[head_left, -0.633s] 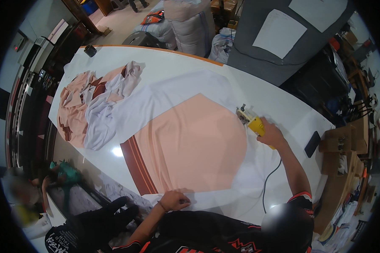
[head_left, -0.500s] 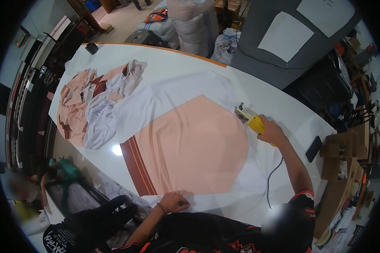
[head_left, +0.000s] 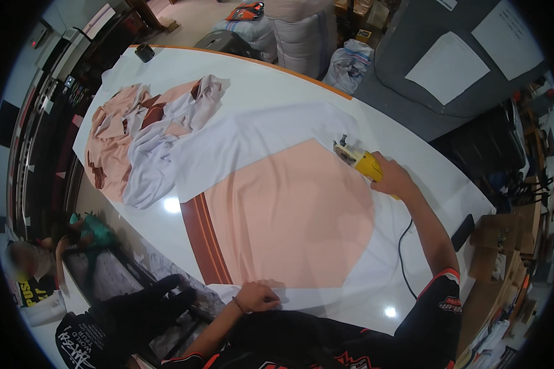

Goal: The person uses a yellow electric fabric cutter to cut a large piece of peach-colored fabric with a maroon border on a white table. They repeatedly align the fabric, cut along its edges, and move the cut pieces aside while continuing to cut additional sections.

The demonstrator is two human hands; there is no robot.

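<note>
A peach fabric panel (head_left: pixel 295 215) with a brown striped band (head_left: pixel 204 238) along its left side lies printed on a white cloth (head_left: pixel 252 135) spread over the table. My right hand (head_left: pixel 393 177) is closed around a yellow electric rotary cutter (head_left: pixel 366 165), whose cutting head sits at the panel's upper right edge, just right of the top corner. A dark cord (head_left: pixel 403 252) trails from the tool toward me. At the panel's near edge my left hand (head_left: pixel 256 297) rests on the cloth, its fingers laid down and slightly bent; nothing shows in them.
Crumpled peach and white cloth (head_left: pixel 148 147) is heaped at the table's left. A dark cup (head_left: pixel 144 53) stands in the far left corner, and a phone (head_left: pixel 463 232) lies at the right edge. Cardboard boxes (head_left: pixel 495 230) stand beyond it. Another person (head_left: pixel 31 267) is at lower left.
My right hand has moved the cutter up and left along the panel's edge toward its top corner. My left hand stays by the near edge. The view has shifted slightly.
</note>
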